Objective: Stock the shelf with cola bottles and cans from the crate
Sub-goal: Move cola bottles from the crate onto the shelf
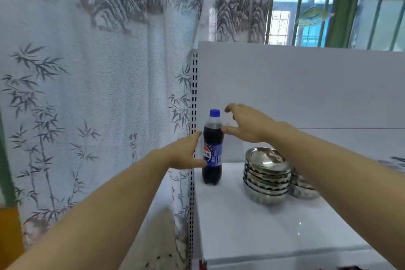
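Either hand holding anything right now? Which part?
Nothing gripped. Left hand and right hand are open beside the cola bottle, which stands on the shelf.

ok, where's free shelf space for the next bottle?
Bare shelf in front of the bottle and the bowl stacks, out to the front edge. Narrow gap between bottle and bowls. Crowded at the back: bottle in the left corner with both hands beside it, bowls to its right.

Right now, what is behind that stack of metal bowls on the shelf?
Behind the nearer stack of metal bowls sits a second stack, mostly hidden by it and the right forearm. Beyond them is the shelf's white back panel.
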